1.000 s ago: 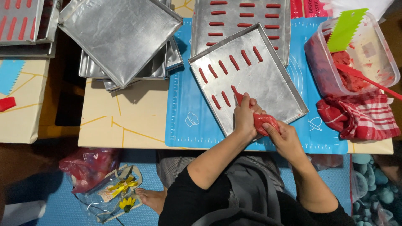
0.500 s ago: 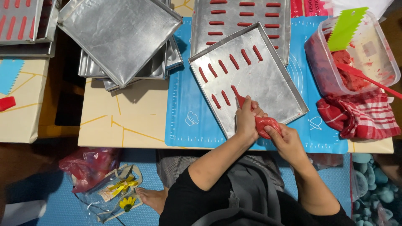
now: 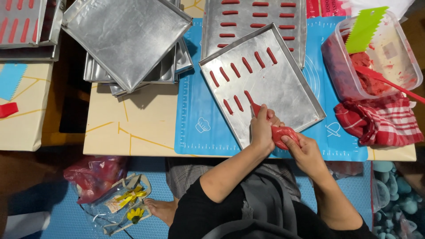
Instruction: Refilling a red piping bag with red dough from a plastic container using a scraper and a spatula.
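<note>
Empty tray stack (image 3: 126, 44) left of piping tray (image 3: 265, 84), nothing between.

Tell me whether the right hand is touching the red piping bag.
Touching. The head view shows the right hand gripping the back of the red piping bag, fingers wrapped over it.

A stack of empty trays (image 3: 126, 42) sits left (shiny metal), a checked cloth (image 3: 380, 119) right.
</note>
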